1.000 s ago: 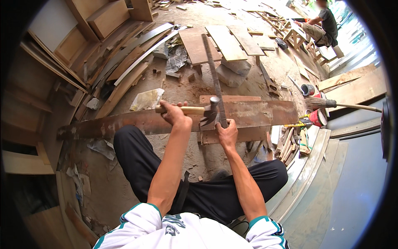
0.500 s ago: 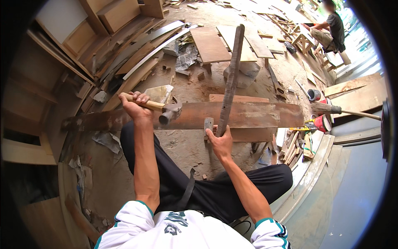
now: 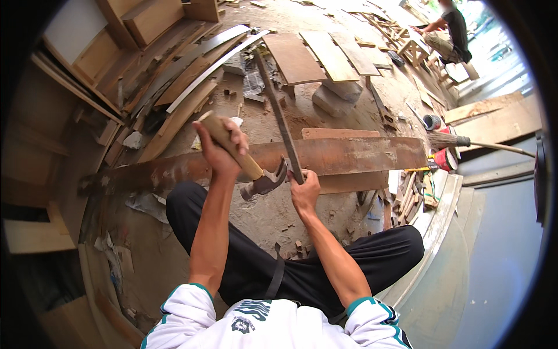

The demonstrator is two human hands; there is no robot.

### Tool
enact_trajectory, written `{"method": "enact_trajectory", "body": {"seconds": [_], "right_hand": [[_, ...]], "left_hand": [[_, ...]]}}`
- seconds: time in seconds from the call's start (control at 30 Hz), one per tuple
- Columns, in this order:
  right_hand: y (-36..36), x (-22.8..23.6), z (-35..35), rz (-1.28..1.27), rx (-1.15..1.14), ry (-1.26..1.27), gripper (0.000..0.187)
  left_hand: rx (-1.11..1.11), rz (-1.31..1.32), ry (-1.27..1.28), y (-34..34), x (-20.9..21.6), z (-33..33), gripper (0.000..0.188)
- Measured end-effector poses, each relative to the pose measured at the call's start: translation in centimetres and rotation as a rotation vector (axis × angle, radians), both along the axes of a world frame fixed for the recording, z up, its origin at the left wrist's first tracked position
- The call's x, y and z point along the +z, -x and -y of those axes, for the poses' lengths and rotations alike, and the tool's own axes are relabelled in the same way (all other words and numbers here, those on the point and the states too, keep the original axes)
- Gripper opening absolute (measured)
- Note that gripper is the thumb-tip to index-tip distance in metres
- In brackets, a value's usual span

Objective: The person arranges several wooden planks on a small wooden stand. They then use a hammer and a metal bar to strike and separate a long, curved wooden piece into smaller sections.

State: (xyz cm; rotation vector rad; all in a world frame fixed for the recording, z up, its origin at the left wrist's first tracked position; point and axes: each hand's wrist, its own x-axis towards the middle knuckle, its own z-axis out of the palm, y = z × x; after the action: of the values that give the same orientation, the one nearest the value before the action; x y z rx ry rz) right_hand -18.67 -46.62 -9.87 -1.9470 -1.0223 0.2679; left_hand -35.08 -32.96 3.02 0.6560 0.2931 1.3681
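Observation:
My left hand (image 3: 221,148) is closed around the pale wooden handle of a claw hammer (image 3: 268,181). The hammer is tilted, its head low and its claw against or very near the lower end of a long, narrow wooden strip (image 3: 278,110). My right hand (image 3: 305,191) grips that strip close to its near end, fingers wrapped round it. The strip slants up and away to the left, crossing over a long brown plank (image 3: 354,157) that lies across in front of me. Whether the claw is hooked on anything is hidden at the joint by the right hand.
Boards on low supports (image 3: 293,58) stand beyond the plank, beside a grey stone (image 3: 337,99). Wooden cabinets and planks (image 3: 197,75) crowd the left. At right are a brush (image 3: 450,139), a red can (image 3: 444,159) and wood scraps (image 3: 410,192). Another person (image 3: 450,32) sits far right.
The hammer has swung right and turned, its claw now at the strip's lower end near my right hand. The strip's far end has tipped left. A small block beside my right thumb no longer shows clearly.

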Motion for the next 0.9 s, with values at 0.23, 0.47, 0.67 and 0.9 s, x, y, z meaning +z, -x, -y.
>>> {"method": "enact_trajectory", "body": {"seconds": [0.23,0.47,0.67,0.9], "right_hand": [[-2.9,7.5,3.6,-0.185,-0.291,0.153,0.053],[-2.6,9.7,7.2,-0.028,-0.507,0.184,0.049],[-2.6,11.7,9.0,-0.137,-0.481,0.110,0.049],[-4.5,12.2,10.2,-0.336,-0.391,0.114,0.058]], "left_hand": [[-0.215,-0.471,-0.177,-6.2,1.9,-0.8,0.072],[-0.370,-0.534,-0.413,-10.7,-0.4,-1.4,0.054],[-0.383,-0.640,-0.411,-13.2,-1.5,-0.1,0.053],[-0.337,-0.872,-0.529,-15.1,-3.5,1.0,0.057]]}}
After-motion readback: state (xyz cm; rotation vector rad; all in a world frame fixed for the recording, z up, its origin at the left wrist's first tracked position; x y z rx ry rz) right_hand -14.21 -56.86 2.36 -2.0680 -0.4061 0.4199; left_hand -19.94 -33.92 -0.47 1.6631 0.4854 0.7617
